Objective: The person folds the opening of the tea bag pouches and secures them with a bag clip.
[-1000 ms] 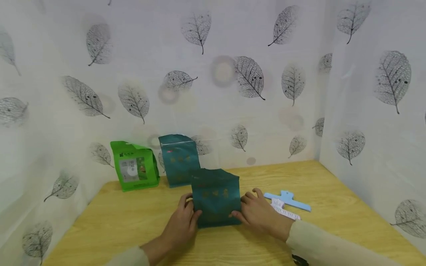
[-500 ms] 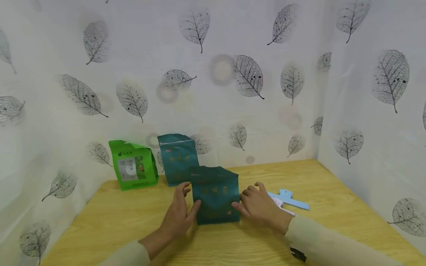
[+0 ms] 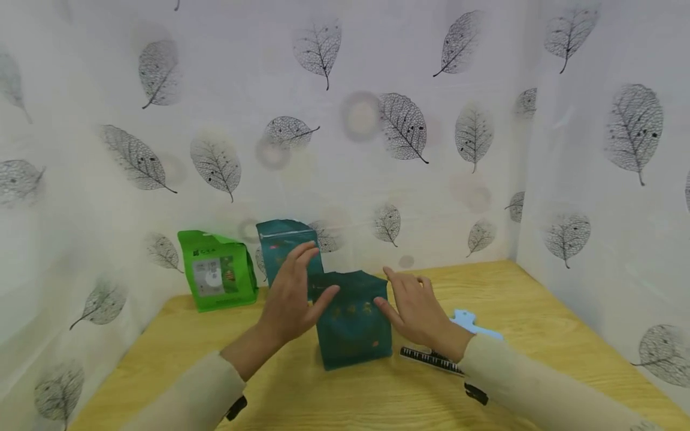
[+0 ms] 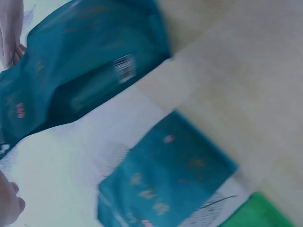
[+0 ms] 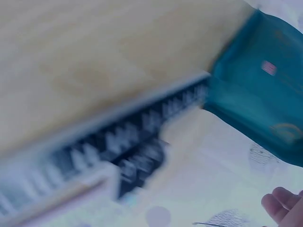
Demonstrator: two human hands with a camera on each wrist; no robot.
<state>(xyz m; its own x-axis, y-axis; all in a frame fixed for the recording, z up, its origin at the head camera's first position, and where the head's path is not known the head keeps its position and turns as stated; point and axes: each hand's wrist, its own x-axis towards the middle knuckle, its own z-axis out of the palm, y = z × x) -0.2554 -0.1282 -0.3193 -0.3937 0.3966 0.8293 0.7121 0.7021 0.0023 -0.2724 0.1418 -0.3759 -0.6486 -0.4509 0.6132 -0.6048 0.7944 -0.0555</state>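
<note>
A dark teal stand-up pouch [image 3: 353, 329] stands upright on the table, and its top edge is still folded or creased. My left hand [image 3: 291, 302] is raised at its upper left side, fingers loosely extended and thumb by the front near the top. On the other side, my right hand [image 3: 417, 308] is held beside the upper right edge with its thumb at the pouch front. Whether either thumb touches it I cannot tell. In the left wrist view, the left fingertips [image 4: 10, 201] show apart from the pouch [image 4: 94, 61]. Right fingers [image 5: 281, 203] appear in the right wrist view.
Behind stand a second teal pouch [image 3: 286, 239] and a green pouch [image 3: 218, 272], near the leaf-patterned curtain [image 3: 356, 167]. Under the right forearm lie a piano-key patterned clip [image 3: 428, 358] and a light blue clip [image 3: 474, 326], both partly covered.
Both hands have risen from the pouch's lower sides to its top. The pouch has turned slightly. A piano-key clip now shows, while the white patterned clip is hidden by the right arm.
</note>
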